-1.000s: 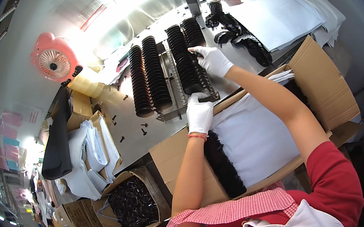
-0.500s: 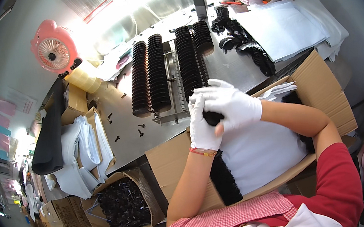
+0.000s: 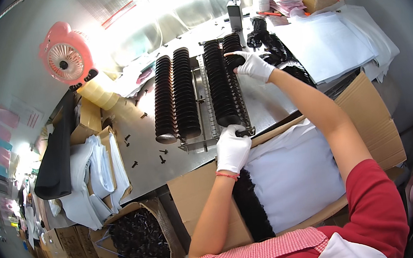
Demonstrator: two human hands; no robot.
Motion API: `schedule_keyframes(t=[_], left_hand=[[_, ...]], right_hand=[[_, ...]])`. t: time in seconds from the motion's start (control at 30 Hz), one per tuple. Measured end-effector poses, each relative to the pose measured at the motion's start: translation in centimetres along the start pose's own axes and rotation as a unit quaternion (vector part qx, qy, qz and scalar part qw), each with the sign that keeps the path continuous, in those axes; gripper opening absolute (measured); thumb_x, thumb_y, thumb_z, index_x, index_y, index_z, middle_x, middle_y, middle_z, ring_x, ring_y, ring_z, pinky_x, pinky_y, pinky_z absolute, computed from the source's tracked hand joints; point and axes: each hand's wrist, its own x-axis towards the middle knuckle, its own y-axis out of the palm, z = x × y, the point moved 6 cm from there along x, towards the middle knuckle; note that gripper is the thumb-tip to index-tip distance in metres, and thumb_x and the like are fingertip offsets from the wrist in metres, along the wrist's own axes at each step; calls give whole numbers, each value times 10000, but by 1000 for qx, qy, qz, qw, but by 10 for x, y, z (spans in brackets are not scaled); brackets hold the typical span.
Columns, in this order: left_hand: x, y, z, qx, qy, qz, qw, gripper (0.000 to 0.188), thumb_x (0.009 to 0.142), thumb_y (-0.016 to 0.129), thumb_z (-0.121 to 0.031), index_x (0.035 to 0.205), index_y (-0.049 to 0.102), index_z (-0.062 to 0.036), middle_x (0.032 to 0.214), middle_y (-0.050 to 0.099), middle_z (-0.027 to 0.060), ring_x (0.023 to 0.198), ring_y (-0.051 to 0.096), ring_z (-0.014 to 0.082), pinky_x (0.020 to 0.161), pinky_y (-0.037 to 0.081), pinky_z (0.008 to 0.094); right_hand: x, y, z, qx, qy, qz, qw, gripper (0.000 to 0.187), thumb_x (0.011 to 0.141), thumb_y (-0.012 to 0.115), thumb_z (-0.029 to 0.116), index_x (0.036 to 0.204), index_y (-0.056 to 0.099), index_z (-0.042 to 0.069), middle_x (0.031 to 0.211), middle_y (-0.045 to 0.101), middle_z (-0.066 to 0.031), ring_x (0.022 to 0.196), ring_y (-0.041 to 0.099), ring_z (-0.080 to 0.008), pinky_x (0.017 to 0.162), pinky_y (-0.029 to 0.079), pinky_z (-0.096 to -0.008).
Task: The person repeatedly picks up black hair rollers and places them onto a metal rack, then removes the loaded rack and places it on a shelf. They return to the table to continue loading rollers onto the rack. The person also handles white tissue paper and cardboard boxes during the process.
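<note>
we've moved our spread right hand (image 3: 254,66) off our left hand (image 3: 234,149), whose grip we cannot tell, to the far-right black disc row (image 3: 232,43), shifting work there.

The left hand (image 3: 233,149), gloved in white, is at the near end of a long row of black discs (image 3: 221,88); its grip is hidden. The right hand (image 3: 254,66), gloved too, has thumb and forefinger parted at the short row beside it. These and 2 more rows sit at a metal rack (image 3: 205,85) on the table (image 3: 145,142). Screws (image 3: 162,159) lie to the left; a pink fan (image 3: 78,49) is beyond. Nearer the body, a carton (image 3: 202,192) holds white sheeting (image 3: 296,179).
</note>
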Motion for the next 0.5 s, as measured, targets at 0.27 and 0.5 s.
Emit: schedule_keyframes(t=[0.27, 0.5], left_hand=[[0, -1, 6, -13, -10, -14, 1000, 246, 761, 633, -100, 968, 706, 11, 965, 713, 177, 914, 687, 264, 859, 524, 326], [-23, -9, -14, -573, -173, -30, 801, 472, 990, 631, -352, 1384, 453, -162, 1276, 582, 60, 1035, 624, 203, 904, 536, 390]], right_hand=[[-17, 45, 25, -462, -260, -163, 832, 411, 897, 569, -29, 1301, 612, 33, 1257, 660, -184, 1143, 656, -307, 1010, 514, -337], [-89, 46, 136, -154, -184, -154, 959, 412, 871, 583, -11, 1277, 632, 45, 1179, 687, -167, 1060, 670, -313, 911, 533, -383]])
